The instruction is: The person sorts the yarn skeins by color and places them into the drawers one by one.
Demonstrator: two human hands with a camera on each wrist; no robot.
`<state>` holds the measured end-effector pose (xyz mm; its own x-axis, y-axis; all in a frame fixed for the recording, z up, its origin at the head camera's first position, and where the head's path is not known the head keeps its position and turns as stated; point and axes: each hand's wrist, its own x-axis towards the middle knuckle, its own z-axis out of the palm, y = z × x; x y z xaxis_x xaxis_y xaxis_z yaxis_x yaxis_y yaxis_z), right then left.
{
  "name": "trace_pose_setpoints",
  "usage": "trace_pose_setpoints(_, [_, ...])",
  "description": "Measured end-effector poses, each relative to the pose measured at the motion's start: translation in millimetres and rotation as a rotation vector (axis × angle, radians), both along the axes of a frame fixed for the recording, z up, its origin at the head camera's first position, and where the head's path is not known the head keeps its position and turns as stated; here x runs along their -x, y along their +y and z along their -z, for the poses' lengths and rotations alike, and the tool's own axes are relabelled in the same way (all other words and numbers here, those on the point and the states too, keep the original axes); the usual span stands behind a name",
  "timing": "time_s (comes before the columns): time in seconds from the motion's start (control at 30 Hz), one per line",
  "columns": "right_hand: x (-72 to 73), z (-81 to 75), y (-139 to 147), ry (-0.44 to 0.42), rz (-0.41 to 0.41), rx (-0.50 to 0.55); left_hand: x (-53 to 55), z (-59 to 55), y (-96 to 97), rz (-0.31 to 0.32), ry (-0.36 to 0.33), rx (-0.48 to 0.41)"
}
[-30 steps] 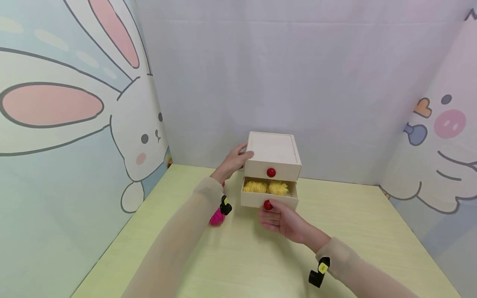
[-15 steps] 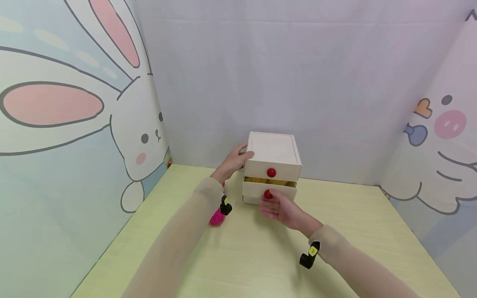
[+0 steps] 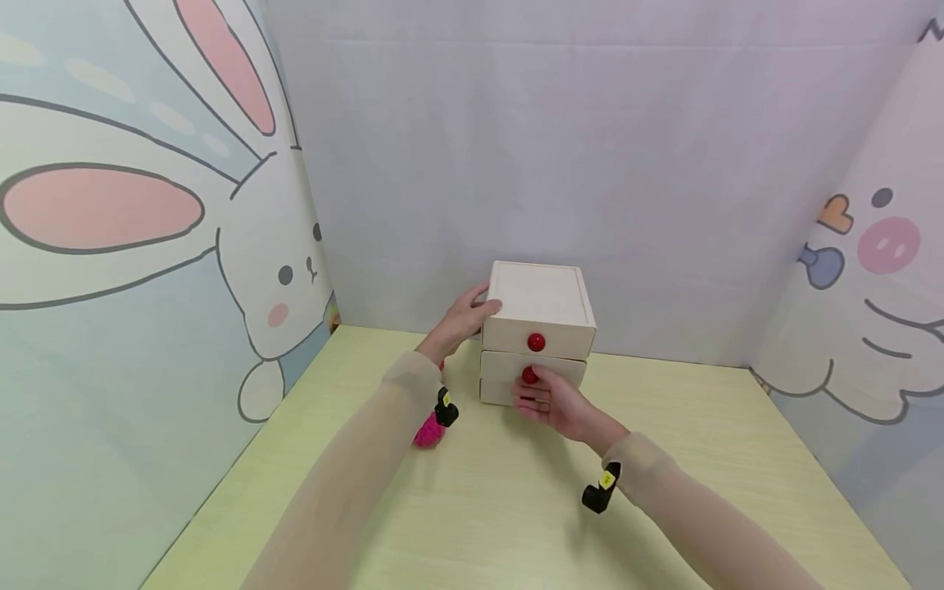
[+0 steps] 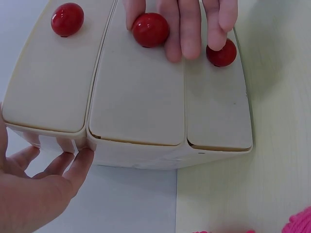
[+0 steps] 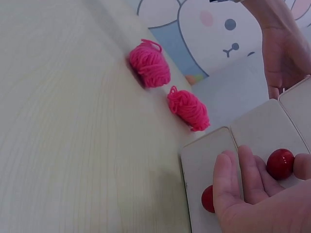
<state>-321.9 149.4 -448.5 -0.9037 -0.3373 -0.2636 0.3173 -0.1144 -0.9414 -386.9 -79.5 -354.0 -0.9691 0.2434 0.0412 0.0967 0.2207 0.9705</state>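
A white three-drawer chest (image 3: 542, 291) with round red knobs stands at the back of the table, its drawers all pushed in. The thumb of my left hand (image 3: 459, 321) lies on the top's front left edge, while its spread fingers press the chest's left side, as the left wrist view shows. My right hand (image 3: 560, 403) holds the middle drawer's red knob (image 4: 150, 30) between thumb and index finger. Its other fingers extend over the drawer fronts, in front of the bottom red knob (image 4: 222, 53). The top drawer's knob (image 3: 536, 342) is untouched.
Two skeins of pink yarn (image 5: 149, 64) lie on the table (image 3: 457, 524) left of the chest, partly hidden by my left arm in the head view. A pale curtain (image 3: 590, 164) hangs behind, and cartoon-printed walls (image 3: 88, 393) enclose both sides.
The middle drawer, pulled out with yellow yarn showing inside, has slid back until its front is level with the others. My right hand moved forward with its knob. My left hand stayed put.
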Motion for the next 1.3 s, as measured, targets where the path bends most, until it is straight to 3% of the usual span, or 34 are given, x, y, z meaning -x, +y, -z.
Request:
trace_pose_setpoints(0.6, [7.8,-1.8,-4,-0.008,0.003,-0.038,-0.8,-0.6,-3.7,-0.014,0.000,0.009])
trace_pose_setpoints(0.8, [5.3,-2.5,6,0.024,-0.026,-0.126,0.3,-0.7,-0.5,0.007,0.005,0.003])
trace_pose_setpoints(1.13, [-7.9,2.7,34,0.155,-0.095,-0.321,0.4,-1.6,-1.0,0.006,0.011,-0.003])
trace_pose_setpoints(1.3, [-10.3,9.3,44,0.130,-0.072,-0.341,0.6,-0.9,-1.0,0.006,0.002,0.002])
